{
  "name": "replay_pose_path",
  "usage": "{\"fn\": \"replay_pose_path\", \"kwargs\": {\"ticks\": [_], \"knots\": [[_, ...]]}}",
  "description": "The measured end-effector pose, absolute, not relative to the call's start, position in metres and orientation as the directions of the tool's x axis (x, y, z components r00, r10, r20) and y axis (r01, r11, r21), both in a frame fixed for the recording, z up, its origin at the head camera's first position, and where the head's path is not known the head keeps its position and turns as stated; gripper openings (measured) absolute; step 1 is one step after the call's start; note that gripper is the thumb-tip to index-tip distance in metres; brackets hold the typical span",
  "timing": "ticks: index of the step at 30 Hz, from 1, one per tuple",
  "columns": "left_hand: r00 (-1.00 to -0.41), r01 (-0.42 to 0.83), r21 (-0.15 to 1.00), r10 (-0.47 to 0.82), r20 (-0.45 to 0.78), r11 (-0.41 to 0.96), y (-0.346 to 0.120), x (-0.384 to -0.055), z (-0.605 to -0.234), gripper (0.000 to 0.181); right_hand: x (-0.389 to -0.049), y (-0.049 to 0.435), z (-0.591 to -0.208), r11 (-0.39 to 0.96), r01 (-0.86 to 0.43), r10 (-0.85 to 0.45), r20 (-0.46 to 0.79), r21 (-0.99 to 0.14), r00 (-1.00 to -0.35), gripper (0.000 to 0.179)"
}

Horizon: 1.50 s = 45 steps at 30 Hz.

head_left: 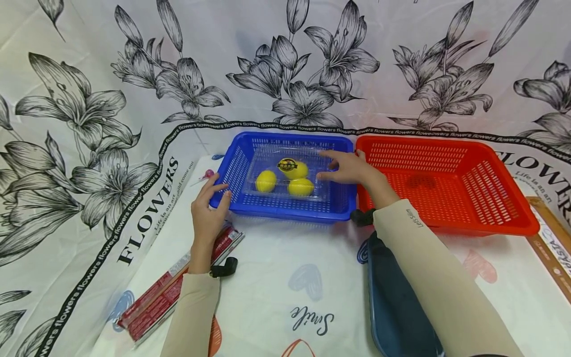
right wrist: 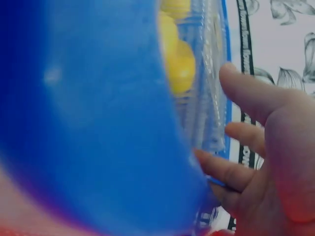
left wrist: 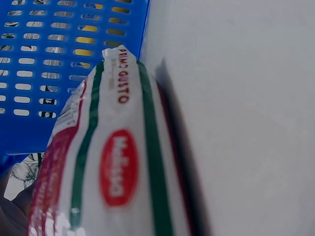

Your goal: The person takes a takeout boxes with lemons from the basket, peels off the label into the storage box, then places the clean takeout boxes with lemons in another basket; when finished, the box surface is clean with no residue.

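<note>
A clear plastic box with several yellow lemons, and a dark round label on its lid, lies inside the blue basket. My right hand reaches over the basket's right side, thumb and fingers spread at the box's right end. In the right wrist view, the fingers stand apart beside the box, and whether they touch it I cannot tell. At the basket's left end is my left hand, fingers loosely bent near the rim and holding nothing. The left wrist view mostly shows a Melissa Primo Gusto packet.
A red basket stands close against the blue one's right side. Red packets lie under the left forearm. A dark blue item with a raised edge lies under the right arm, and a brown pasta pack at far right.
</note>
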<state>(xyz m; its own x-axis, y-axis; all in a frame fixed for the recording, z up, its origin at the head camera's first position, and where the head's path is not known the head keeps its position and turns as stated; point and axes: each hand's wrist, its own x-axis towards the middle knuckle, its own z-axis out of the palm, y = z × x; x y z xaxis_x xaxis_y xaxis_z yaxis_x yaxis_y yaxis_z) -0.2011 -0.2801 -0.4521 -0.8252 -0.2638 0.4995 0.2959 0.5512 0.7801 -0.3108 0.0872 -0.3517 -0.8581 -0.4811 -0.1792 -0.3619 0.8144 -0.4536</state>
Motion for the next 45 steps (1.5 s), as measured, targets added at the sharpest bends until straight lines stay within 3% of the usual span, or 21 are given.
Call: {"fn": "replay_pose_path", "kwargs": {"ticks": [13, 27, 35, 45], "knots": [[-0.819, 0.302, 0.78, -0.27, 0.506, 0.548, -0.281, -0.199, -0.451, 0.029, -0.312, 0.079, -0.344, 0.844, -0.331, -0.459, -0.248, -0.422, -0.853, 0.08], [-0.824, 0.3, 0.778, -0.262, 0.503, 0.552, -0.281, -0.198, -0.451, 0.028, -0.31, 0.082, -0.365, 0.791, -0.376, -0.481, -0.11, -0.483, -0.87, 0.075], [-0.834, 0.294, 0.785, -0.255, 0.49, 0.545, -0.281, -0.196, -0.451, 0.026, -0.305, 0.083, -0.37, 0.788, -0.373, -0.472, -0.092, -0.489, -0.877, 0.074], [-0.836, 0.286, 0.787, -0.259, 0.484, 0.547, -0.28, -0.195, -0.449, 0.026, -0.301, 0.073, -0.367, 0.844, -0.356, -0.459, -0.197, -0.401, -0.866, 0.087]]}}
